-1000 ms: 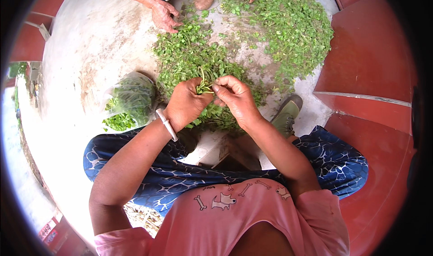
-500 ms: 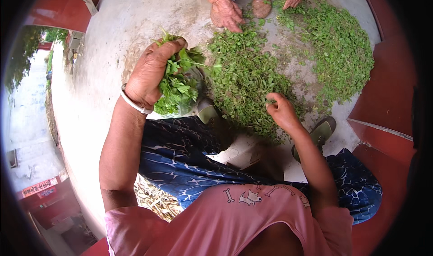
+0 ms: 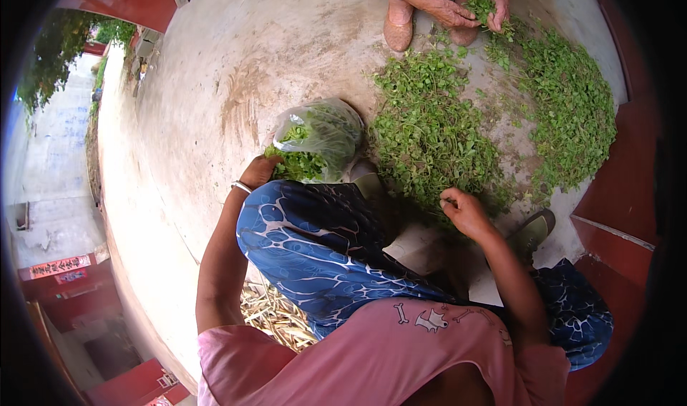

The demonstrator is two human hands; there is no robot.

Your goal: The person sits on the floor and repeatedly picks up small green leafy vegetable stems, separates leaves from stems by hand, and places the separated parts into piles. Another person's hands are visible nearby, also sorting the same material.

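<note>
My left hand (image 3: 261,171), with a white band at its wrist, is closed on a bunch of leafy greens (image 3: 299,164) at the mouth of a clear plastic bag (image 3: 335,130). More green shows through the bag's side. My right hand (image 3: 465,211) hovers at the near right edge of the middle pile of greens (image 3: 429,130). Its thumb and fingers are drawn together; whatever they may hold is too small to make out.
Across from me, another person's hands (image 3: 458,13) hold a small bunch of greens (image 3: 481,5). A second pile of greens (image 3: 569,112) spreads at the right, near red panels (image 3: 619,166). My shoes (image 3: 533,233) flank the middle pile. Dry stalks (image 3: 275,319) lie beside my left leg.
My left hand has lowered the bunch of greens from in front of me to the bag's mouth. The other person's hands have left the middle pile and come together around some greens.
</note>
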